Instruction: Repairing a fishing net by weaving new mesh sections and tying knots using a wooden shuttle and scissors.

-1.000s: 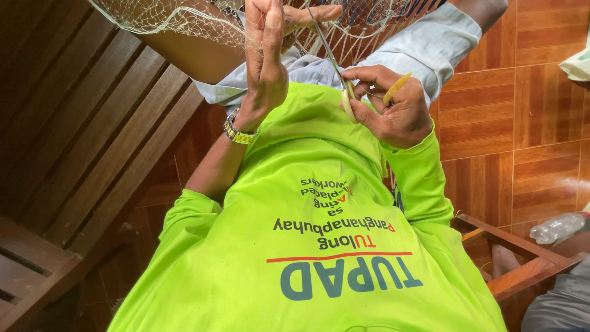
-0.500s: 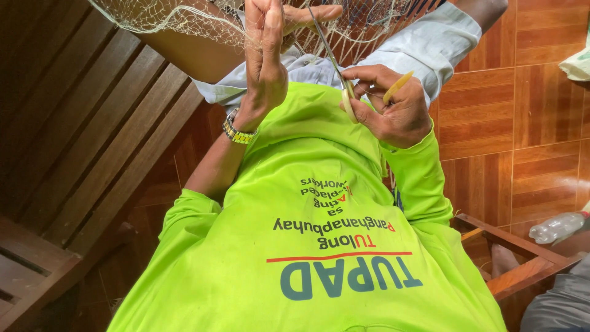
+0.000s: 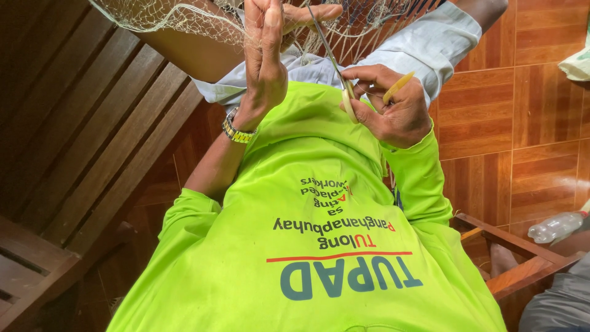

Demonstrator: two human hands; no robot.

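Two bare hands work at a pale, fine-meshed fishing net (image 3: 184,17) that drapes across the person's knees at the top of the view. The left hand (image 3: 265,55), with a metal wristwatch (image 3: 236,130) on its wrist, is raised with the fingers straight and pressed together, the thumb stretched out to the right; strands of the net run against the fingers, pinched between thumb and palm as far as can be seen. The right hand (image 3: 393,107) is curled closed around the pale yellow handles of a pair of scissors (image 3: 335,67), whose thin dark blades point up and to the left, ending near the left thumb and in among the net's threads. Below the hands spreads a bright lime-green long-sleeved shirt (image 3: 319,246) with printed lettering. Brown wooden slats (image 3: 92,135) lie to the left, reddish floor tiles (image 3: 522,123) to the right, where a clear plastic bottle (image 3: 556,226) rests near a wooden chair arm (image 3: 522,258).
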